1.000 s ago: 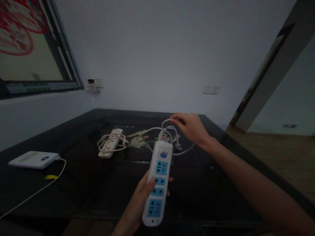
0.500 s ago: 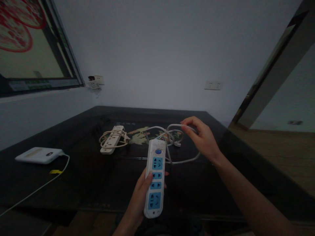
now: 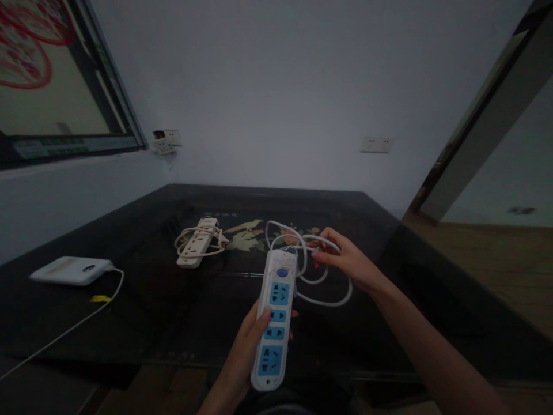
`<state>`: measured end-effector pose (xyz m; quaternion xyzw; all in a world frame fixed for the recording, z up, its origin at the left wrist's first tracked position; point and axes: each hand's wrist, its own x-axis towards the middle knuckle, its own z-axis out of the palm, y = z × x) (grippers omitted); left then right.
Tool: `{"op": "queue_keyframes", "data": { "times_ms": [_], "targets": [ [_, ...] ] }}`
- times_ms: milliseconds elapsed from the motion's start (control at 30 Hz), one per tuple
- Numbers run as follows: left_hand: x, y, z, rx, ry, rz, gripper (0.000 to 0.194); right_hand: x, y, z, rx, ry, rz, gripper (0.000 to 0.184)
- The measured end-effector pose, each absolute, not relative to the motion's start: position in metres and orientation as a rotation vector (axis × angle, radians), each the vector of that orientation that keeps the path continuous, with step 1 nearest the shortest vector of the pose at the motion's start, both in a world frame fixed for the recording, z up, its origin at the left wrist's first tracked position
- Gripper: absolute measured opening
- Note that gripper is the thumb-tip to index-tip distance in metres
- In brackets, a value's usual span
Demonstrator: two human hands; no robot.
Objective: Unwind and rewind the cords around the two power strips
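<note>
My left hand [image 3: 248, 346] is wrapped round a white power strip [image 3: 279, 340] with blue socket panels and a blue switch, held tilted over the near part of the table. From the strip's far end a white cord [image 3: 332, 302] runs out in loose loops. Thin coloured wires show where it leaves the casing. My right hand [image 3: 345, 258] pinches part of the looped cord, to the right of the strip's far end. The fingers of my left hand behind the strip are mostly hidden.
A second power strip [image 3: 195, 246], wrapped in its own cord, lies left of centre on the black table [image 3: 173, 323]. A white device [image 3: 71, 271] with a cable and a yellow tag [image 3: 101, 298] sits at the left. Wall sockets [image 3: 377, 144] are behind.
My right hand has moved down and grips the cord lower, nearer the strip. The loops have shifted with it. The strip has moved slightly right and down in my left hand.
</note>
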<state>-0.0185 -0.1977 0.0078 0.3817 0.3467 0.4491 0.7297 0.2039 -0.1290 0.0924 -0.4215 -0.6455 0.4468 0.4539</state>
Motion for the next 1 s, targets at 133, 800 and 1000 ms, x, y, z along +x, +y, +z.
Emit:
{"op": "queue_keyframes", "data": {
  "times_ms": [133,800,1000],
  "targets": [
    [-0.018,-0.203,0.012,0.864,0.786,0.944,0.055,0.194,-0.132,0.094,-1.051,-1.565,1.038,0.032],
    [-0.017,-0.195,0.010,1.044,0.854,0.966,0.059,0.147,-0.184,0.102,-1.015,-1.736,1.042,0.015],
    [-0.015,-0.195,0.005,1.002,0.847,1.091,0.059,0.160,-0.188,0.090,-0.930,-1.453,0.985,0.011]
  ]
}}
